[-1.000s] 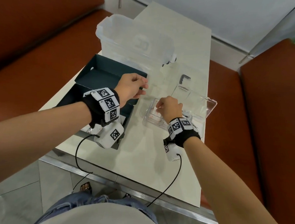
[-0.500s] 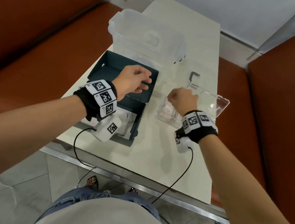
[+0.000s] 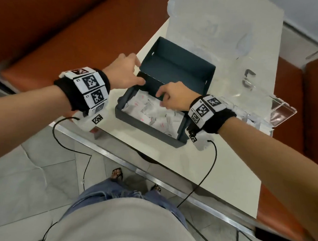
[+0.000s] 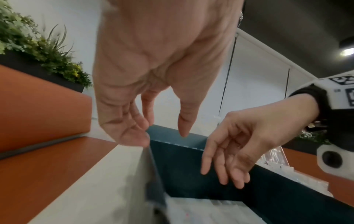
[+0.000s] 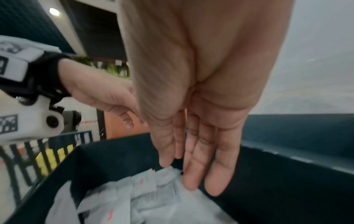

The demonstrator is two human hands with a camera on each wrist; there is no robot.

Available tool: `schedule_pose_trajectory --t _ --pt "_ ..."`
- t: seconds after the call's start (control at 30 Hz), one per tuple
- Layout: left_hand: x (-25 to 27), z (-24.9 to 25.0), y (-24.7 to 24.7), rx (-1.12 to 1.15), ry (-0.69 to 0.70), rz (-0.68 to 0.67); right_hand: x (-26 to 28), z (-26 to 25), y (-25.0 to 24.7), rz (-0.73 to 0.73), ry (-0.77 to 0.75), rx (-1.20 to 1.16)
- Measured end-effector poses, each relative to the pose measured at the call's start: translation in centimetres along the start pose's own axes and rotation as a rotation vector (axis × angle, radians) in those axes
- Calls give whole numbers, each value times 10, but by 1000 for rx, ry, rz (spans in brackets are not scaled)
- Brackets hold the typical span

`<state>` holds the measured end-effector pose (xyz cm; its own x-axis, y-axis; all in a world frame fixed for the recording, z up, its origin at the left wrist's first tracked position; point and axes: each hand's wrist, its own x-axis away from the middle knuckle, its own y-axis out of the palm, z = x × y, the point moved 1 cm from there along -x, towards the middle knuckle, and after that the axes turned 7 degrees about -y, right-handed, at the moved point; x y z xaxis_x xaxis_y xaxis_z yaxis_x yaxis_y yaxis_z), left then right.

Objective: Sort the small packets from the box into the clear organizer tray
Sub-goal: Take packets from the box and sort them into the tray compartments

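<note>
On the bench [image 3: 198, 169] the dark box [image 3: 150, 123] of small white packets [image 3: 154, 116] sits centre, the left hand [image 3: 123, 71] touching its 10 o'clock corner with relaxed fingers, the right hand [image 3: 173, 97] reaching in with straight empty fingers, the clear organizer tray [image 3: 275, 111] at 3 o'clock.

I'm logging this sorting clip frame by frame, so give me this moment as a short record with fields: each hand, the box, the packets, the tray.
left hand: open, fingertips at the far left corner of the box
right hand: open, fingers straight, reaching down into the box, no grip on a packet yet
box: dark, open, lid folded back, on the white table
packets: white, piled loosely inside the box
organizer tray: clear, right of the box, beyond the right wrist
</note>
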<state>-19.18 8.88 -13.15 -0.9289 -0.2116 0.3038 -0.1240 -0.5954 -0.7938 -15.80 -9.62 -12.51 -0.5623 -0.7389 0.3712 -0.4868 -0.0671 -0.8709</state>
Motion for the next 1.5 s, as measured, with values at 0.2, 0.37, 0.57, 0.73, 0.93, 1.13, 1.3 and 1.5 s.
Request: schedule_pose_trajectory --t 0.2,0.37,0.57,0.73,0.93,1.13,1.3,1.5 --pt "0 -26 5 246 -160 -266 -38 -21 24 -186 90 135" --pt "1 -32 3 406 -199 -341 -55 -40 33 -256 26 147" --pt "3 -32 3 423 -189 -340 -60 -38 16 -140 53 -10" --pt "5 -30 1 439 -205 -372 -61 -43 35 -166 31 93" --pt "5 -30 1 457 -222 -372 -63 -40 42 -149 102 -55" --pt "5 -31 1 448 -244 -362 -62 -37 40 -153 205 -176" --pt "6 -32 1 436 -247 -349 -63 -44 40 -191 192 -190" --pt "6 -30 1 408 -238 -327 -58 -53 41 -252 236 -318"
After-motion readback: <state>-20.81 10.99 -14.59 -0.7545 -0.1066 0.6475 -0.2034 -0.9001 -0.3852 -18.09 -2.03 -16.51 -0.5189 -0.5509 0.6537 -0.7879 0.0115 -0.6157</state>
